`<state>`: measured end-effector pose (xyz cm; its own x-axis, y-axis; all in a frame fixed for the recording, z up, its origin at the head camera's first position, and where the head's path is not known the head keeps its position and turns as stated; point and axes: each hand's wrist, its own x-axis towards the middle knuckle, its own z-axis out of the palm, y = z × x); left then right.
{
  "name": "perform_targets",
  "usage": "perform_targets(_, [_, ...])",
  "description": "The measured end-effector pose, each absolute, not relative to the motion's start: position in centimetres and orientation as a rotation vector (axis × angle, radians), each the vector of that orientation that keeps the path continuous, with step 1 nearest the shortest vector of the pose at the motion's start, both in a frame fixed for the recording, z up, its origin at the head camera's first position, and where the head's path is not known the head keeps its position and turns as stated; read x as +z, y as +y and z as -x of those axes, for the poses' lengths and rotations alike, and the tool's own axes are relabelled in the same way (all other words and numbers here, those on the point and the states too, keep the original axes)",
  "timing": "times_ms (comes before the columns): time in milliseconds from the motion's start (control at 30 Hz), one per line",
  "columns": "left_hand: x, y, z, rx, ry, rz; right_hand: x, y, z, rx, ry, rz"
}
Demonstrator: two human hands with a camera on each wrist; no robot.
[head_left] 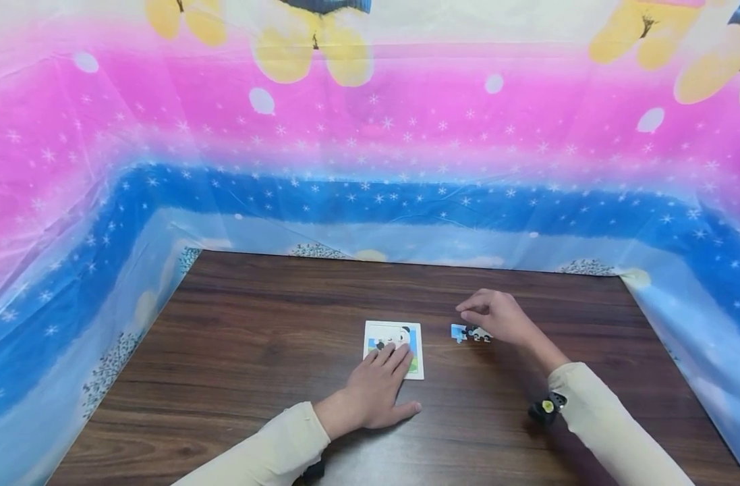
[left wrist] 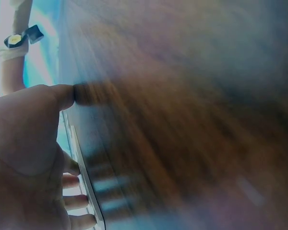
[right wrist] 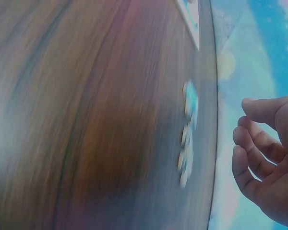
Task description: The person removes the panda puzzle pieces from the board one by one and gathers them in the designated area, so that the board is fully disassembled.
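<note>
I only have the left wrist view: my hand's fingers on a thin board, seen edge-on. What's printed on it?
Observer: The head view shows a black-and-white animal, apparently a panda, on the white-rimmed board.
Operator: Any loose pieces about?
Observer: Yes, a small group of puzzle pieces lies on the table, to the right of the board.
Operator: And is the right hand holding one?
Observer: None that I can see; in the right wrist view its fingers and thumb are loosely curled, with no piece visible between them.
</note>
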<state>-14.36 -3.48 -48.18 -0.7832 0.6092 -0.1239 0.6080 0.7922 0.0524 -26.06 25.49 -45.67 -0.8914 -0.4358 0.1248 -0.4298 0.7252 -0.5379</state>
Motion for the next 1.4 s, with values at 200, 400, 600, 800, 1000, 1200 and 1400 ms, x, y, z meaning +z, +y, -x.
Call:
perform_targets(200, [-47.9,-3.4,14.2,-0.004,2.854,-0.952,-45.0,22.1,25.3,-0.917,2.843,0.820])
perform_targets(400, [-47.8,-3.5,13.9,-0.006,2.842,-0.946,-45.8,19.4,25.4,-0.913,2.802,0.878])
perform_targets(600, [-47.8,-3.7,13.6,-0.052,2.850,-0.981,-46.8,17.6,25.6,-0.915,2.785,0.918])
perform_targets(800, [-47.3,-3.7,13.2,-0.063,2.850,-0.950,-47.9,16.7,25.9,-0.873,2.771,0.987])
perform_targets(1000, [-47.2,-3.6,13.2,-0.066,2.847,-0.936,-48.0,16.1,25.9,-0.826,2.746,1.071])
perform_targets(1200, [-47.7,-3.7,13.4,-0.042,2.836,-0.935,-47.9,15.8,25.8,-0.762,2.729,1.104])
perform_targets(1400, [-47.8,-3.8,13.3,-0.028,2.838,-0.931,-47.8,15.7,25.8,-0.672,2.718,1.166])
